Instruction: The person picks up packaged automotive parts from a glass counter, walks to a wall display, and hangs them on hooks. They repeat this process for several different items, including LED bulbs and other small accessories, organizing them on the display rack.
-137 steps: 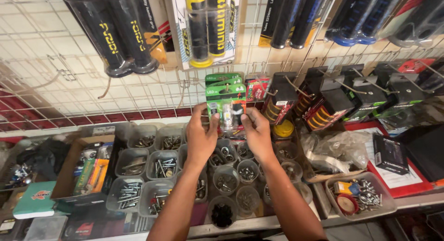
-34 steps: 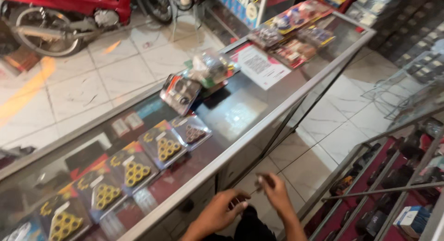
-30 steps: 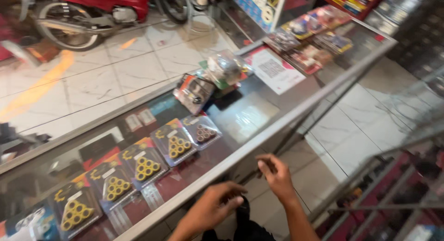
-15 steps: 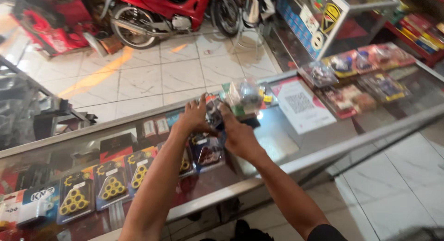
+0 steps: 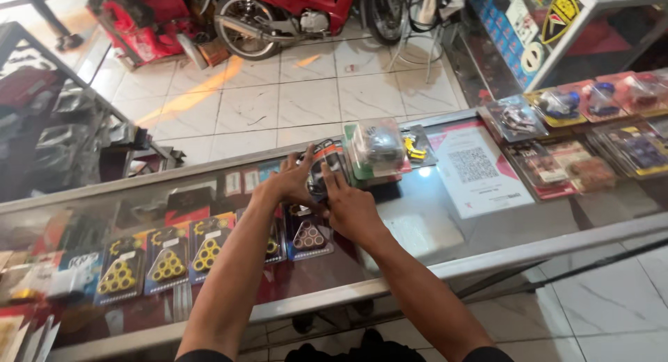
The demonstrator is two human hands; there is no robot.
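Both hands now on the glass counter [image 5: 529,230], up from below its edge a second ago. Left hand [image 5: 289,188] and right hand [image 5: 351,209] pinch a small blister-packed part [image 5: 323,169], just left of the clear-boxed items [image 5: 376,153].

Two bare forearms, no sleeves visible up to about the elbows. Left hand [image 5: 289,187] and right hand [image 5: 351,207]: no gloves, no rings, no watch or wristband seen. Dark, black-looking garment edge at 6 o'clock of the frame, near the upper arms; kind unclear.
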